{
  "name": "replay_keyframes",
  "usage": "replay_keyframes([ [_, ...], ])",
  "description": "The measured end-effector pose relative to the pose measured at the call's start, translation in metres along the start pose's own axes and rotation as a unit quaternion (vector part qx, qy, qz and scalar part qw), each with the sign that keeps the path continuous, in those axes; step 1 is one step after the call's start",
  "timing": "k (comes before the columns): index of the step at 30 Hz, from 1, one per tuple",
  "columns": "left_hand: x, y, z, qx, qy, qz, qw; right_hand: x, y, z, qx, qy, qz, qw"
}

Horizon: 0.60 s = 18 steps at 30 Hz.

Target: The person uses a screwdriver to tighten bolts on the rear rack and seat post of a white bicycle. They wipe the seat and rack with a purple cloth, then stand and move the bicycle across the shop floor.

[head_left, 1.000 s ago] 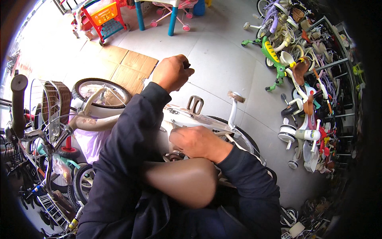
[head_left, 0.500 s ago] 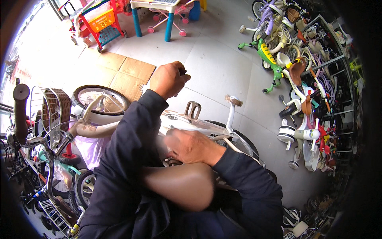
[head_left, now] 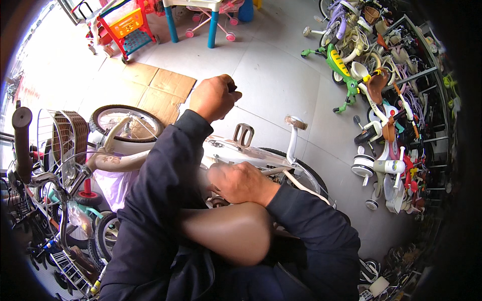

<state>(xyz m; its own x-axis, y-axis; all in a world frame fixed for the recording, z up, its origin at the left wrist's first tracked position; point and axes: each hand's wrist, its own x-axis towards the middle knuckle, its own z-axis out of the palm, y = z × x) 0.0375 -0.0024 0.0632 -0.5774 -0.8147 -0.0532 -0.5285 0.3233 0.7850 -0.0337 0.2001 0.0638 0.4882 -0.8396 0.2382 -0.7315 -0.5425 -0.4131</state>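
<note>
A pale bicycle with a brown saddle [head_left: 226,232] stands crosswise below me. My left hand [head_left: 213,98] is raised past the bicycle's far side and curled into a fist. A small dark bit shows at its fingers, too little to name. Lower down, my right hand [head_left: 243,183] is closed beside the frame, just beyond the saddle; its fingertips are blurred, and whatever they grip is hidden. Near it are a pedal [head_left: 243,135] and a white training-wheel arm [head_left: 292,143]. The front wheel [head_left: 126,124] and wire basket [head_left: 68,133] lie to the left.
Flattened cardboard [head_left: 163,93] lies on the tiled floor. A toy shopping cart [head_left: 126,27] and a small table [head_left: 193,4] stand at the far side. Children's ride-ons, including a green one [head_left: 339,64], crowd a rack [head_left: 422,75] on the right. More bikes fill the left.
The view has shifted slightly, so the surroundings sit a little differently. Both hands stay closed in nearly the same places.
</note>
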Motion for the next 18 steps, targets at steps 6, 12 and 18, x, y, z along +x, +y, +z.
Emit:
replay_keyframes([
  [6,-0.003,0.006,-0.004,-0.01,-0.007,-0.02,1.0,0.005,0.004,-0.002,0.028,0.094,0.029,0.995],
  [12,-0.003,0.007,-0.004,-0.014,0.011,-0.044,0.999,0.006,0.007,-0.016,0.091,-0.15,-0.02,0.984],
  [18,0.001,-0.002,0.004,0.002,0.013,0.002,1.0,0.005,0.01,-0.018,0.155,-0.145,-0.039,0.976],
])
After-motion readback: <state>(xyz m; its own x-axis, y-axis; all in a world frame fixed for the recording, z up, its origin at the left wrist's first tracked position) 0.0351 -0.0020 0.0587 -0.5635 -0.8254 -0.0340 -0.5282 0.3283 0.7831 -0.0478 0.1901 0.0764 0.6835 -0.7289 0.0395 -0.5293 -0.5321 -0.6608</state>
